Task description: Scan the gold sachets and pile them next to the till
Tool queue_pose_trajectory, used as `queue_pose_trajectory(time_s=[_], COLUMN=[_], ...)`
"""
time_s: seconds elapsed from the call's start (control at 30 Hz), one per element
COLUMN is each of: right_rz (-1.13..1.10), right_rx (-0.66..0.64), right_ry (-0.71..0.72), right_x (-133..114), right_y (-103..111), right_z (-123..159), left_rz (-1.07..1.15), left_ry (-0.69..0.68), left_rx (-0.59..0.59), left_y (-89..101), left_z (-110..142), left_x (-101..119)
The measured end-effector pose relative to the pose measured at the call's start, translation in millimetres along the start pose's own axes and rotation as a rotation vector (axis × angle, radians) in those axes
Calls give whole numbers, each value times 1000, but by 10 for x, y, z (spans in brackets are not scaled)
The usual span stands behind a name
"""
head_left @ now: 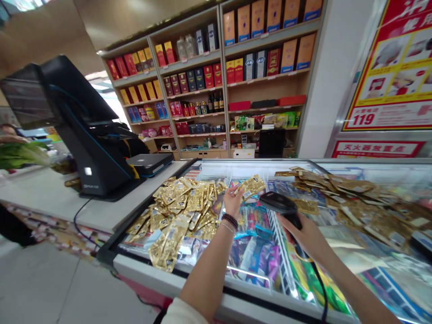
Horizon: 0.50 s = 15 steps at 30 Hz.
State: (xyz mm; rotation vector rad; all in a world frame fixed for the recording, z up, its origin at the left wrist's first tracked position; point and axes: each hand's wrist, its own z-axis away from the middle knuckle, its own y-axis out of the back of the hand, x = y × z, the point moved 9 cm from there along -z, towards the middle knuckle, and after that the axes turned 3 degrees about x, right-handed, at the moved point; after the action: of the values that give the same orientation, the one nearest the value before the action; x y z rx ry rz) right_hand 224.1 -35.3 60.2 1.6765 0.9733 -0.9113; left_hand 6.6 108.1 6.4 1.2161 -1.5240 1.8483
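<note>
My left hand (232, 202) pinches a gold foil sachet (252, 186) by its edge, above the glass lid of a chest freezer (249, 288). A large heap of similar gold sachets (178, 211) lies on the lid to the left of that hand. My right hand (303, 236) grips a black corded handheld barcode scanner (278, 203), its head pointing toward the held sachet. Another spread of gold sachets (357, 198) covers the lid's right side. The scanner's black cable (320, 288) hangs down past my right wrist.
A black point-of-sale terminal (79, 130) stands on a white counter (57, 202) to the left. Beyond the freezer, tall wooden shelves (205, 85) hold boxed liquor and bottles. A person's hand at far left holds green vegetables (16, 155). A red-and-yellow poster (391, 67) hangs right.
</note>
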Motion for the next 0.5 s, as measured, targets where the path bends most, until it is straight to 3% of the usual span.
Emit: queue_pose_trajectory(time_s=[0.5], right_rz=[115], right_rx=[-15], right_ry=[8], right_x=[-109], right_y=[-19], right_z=[71], left_rz=[-35], left_ry=[50], left_rx=[15], left_y=[34], left_z=[75], left_x=[65])
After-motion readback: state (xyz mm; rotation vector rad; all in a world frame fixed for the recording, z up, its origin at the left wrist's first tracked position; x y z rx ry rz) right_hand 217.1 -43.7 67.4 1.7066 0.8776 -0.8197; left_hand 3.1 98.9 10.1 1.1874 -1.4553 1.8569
